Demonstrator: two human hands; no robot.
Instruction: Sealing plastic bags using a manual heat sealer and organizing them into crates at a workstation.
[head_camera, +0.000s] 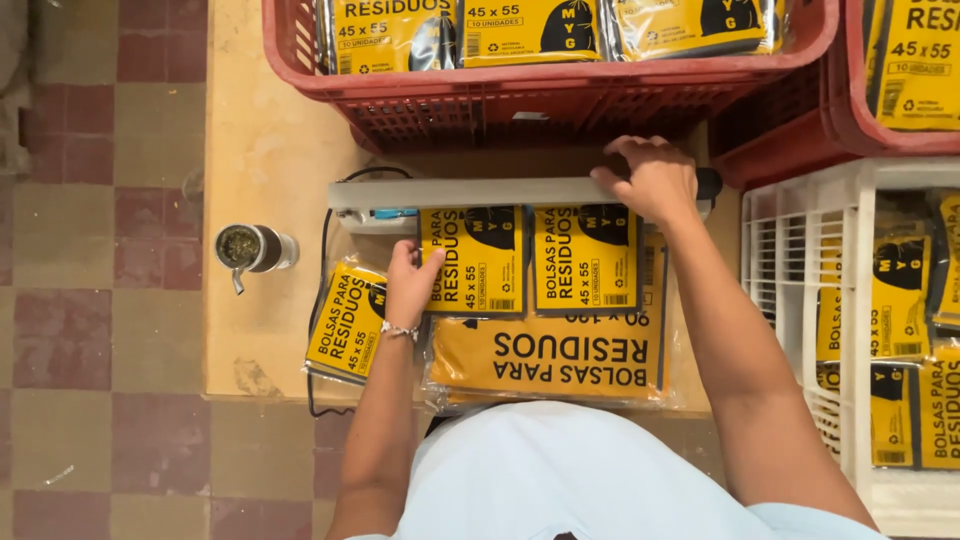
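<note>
My right hand (652, 176) presses down on the grey bar of a heat sealer (470, 192) lying across the wooden table (262, 150). Two small yellow-and-black bag packets (478, 258) (585, 258) lie side by side with their top edges under the bar. My left hand (410, 284), with a bracelet at the wrist, rests flat on the left packet's edge. Beneath them lies a larger yellow packet (550, 358). Another small packet (345, 322) lies left of my left hand.
A red crate (560, 95) with several yellow packets stands behind the sealer, a second red crate (860, 120) to its right. A white crate (800, 280) with more packets stands at right. A metal cup with a straw (250, 248) sits on the table's left. Tiled floor at left.
</note>
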